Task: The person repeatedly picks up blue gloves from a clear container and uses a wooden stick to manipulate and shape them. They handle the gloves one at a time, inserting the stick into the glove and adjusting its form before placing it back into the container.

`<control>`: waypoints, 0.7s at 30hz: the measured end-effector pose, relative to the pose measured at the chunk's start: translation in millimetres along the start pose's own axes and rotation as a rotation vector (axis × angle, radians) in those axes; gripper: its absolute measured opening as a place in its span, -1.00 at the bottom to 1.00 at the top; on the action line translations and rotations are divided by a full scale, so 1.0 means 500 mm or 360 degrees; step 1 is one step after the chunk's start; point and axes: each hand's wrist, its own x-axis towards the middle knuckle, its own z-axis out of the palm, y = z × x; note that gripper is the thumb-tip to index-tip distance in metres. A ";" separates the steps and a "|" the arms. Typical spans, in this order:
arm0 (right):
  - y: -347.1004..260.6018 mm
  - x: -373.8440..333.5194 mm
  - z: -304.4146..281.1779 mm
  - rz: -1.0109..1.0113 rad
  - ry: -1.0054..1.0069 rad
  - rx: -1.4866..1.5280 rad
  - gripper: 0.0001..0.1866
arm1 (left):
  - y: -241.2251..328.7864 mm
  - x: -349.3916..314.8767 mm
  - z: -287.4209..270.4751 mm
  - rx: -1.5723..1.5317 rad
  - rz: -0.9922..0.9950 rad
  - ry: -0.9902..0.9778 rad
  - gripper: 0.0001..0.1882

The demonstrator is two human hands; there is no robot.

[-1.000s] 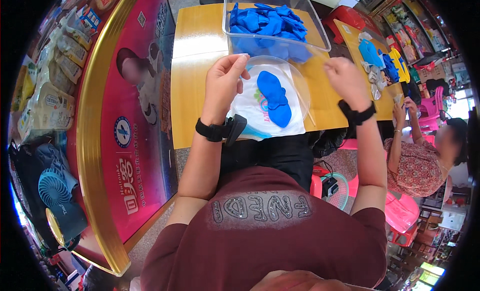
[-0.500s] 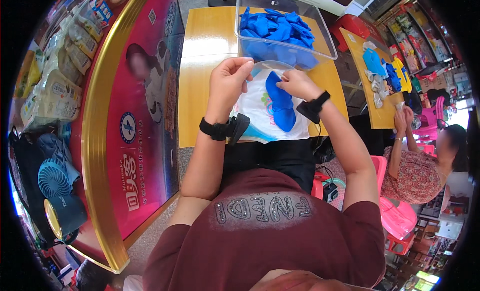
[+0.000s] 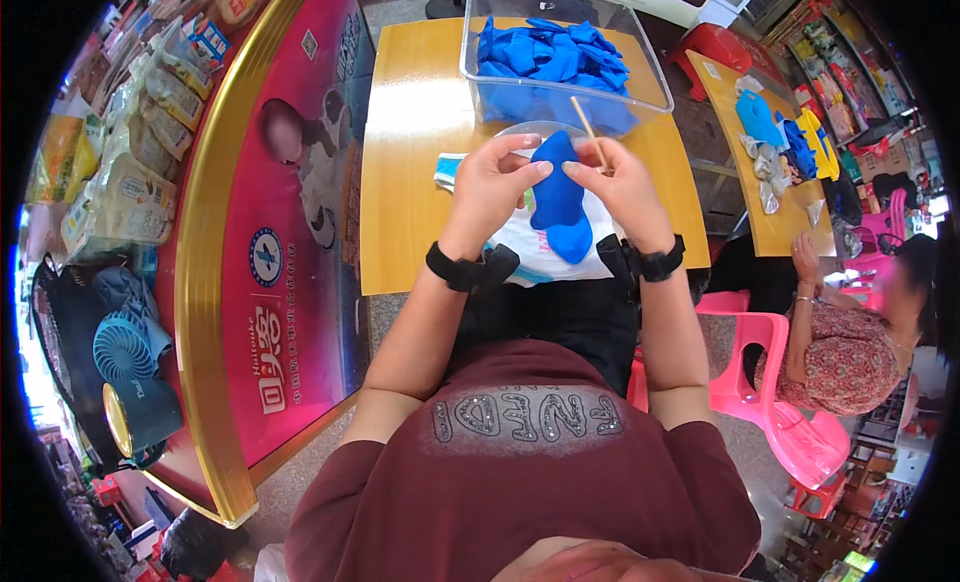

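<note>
A blue fabric piece, with narrow ends and wavy edges, is held upright between my hands. My left hand pinches its left edge, thumb on the front. My right hand grips the opposite edge with the thumb, and a thin wooden stick pokes up from behind those fingers. Just below, another rounded blue part shows; whether it belongs to the same piece I cannot tell. Under my hands lies a white cloth with coloured print and light-blue trim. Wristbands with black devices sit on both wrists.
A clear plastic bin full of blue fabric pieces stands at the far side of the wooden table. A pink-and-gold counter rises at left. To the right are a second table, a pink chair and a seated person.
My right hand now has a thin wooden stick. My left hand has come down and right onto the blue piece, so both hands hold it. The person at right has lowered a hand.
</note>
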 end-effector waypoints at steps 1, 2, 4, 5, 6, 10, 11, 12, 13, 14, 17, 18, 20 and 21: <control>-0.018 -0.010 0.009 -0.0119 0.0214 -0.0183 -0.74 | 0.000 -0.001 0.002 -0.0033 0.0054 0.0036 -0.61; -0.028 -0.019 0.015 -0.0236 0.0430 -0.0365 -0.74 | 0.000 -0.001 0.005 -0.0066 0.0109 0.0071 -0.63; -0.027 -0.041 0.023 -0.0158 0.0458 -0.0230 -0.73 | 0.003 -0.003 0.007 -0.0098 0.0194 0.0127 -0.66; -0.036 -0.056 0.035 -0.0117 0.0405 -0.0108 -0.72 | 0.006 -0.005 0.007 -0.0098 0.0221 0.0148 -0.67; -0.041 -0.064 0.050 -0.0075 0.0351 0.0015 -0.71 | 0.010 -0.007 0.007 -0.0098 0.0247 0.0169 -0.68; -0.031 -0.063 0.086 -0.0147 0.0134 0.0050 -0.70 | 0.027 -0.016 0.019 -0.0206 0.0275 0.0188 -0.72; -0.030 -0.063 0.087 -0.0071 0.0068 0.0154 -0.69 | 0.030 -0.019 0.021 -0.0229 0.0282 0.0196 -0.72; -0.023 -0.061 0.088 -0.0089 0.0065 0.0187 -0.70 | 0.033 -0.021 0.021 -0.0251 0.0289 0.0204 -0.72; -0.015 -0.057 0.088 -0.0106 0.0061 0.0213 -0.71 | 0.038 -0.023 0.021 -0.0224 0.0251 0.0171 -0.73; -0.011 -0.055 0.088 -0.0122 0.0056 0.0239 -0.71 | 0.044 -0.026 0.017 -0.0196 0.0213 0.0138 -0.73; -0.021 -0.058 0.093 -0.0055 0.0049 0.0638 -0.76 | 0.045 -0.025 0.014 -0.0330 0.0063 0.0053 -0.71; -0.020 -0.058 0.093 -0.0043 0.0098 0.0591 -0.78 | 0.045 -0.024 0.012 -0.0411 0.0008 0.0026 -0.70; -0.013 -0.058 0.085 -0.0021 0.0207 0.0491 -0.80 | 0.060 -0.024 0.011 -0.0515 -0.0042 -0.0027 -0.67; -0.010 -0.058 0.081 -0.0038 0.0239 0.0481 -0.80 | 0.065 -0.024 0.011 -0.0566 -0.0067 -0.0053 -0.65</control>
